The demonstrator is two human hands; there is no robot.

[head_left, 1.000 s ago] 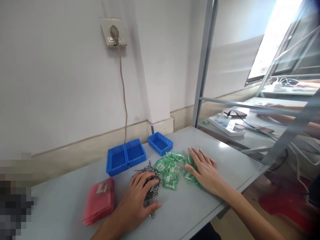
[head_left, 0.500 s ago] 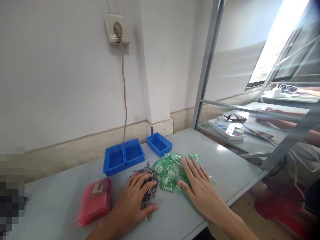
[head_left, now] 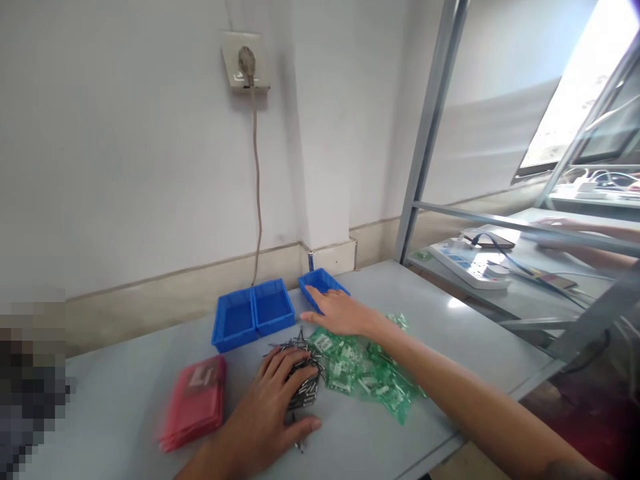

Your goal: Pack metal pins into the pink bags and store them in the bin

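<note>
My left hand lies flat with fingers spread over a pile of small dark metal pins on the grey table. My right hand is stretched out and open, reaching over a heap of small green plastic bags to the single blue tray, its fingertips at that tray's near edge. Nothing is held in either hand.
Two joined blue trays stand behind the pins. A stack of red bags lies at the left. A cord hangs from a wall socket. A metal frame post rises at the right; beyond it another person's arm rests by a power strip.
My right hand left the green bags and moved forward and left to the single blue tray. The bags have been pushed together towards me. The left hand stayed on the pins.
</note>
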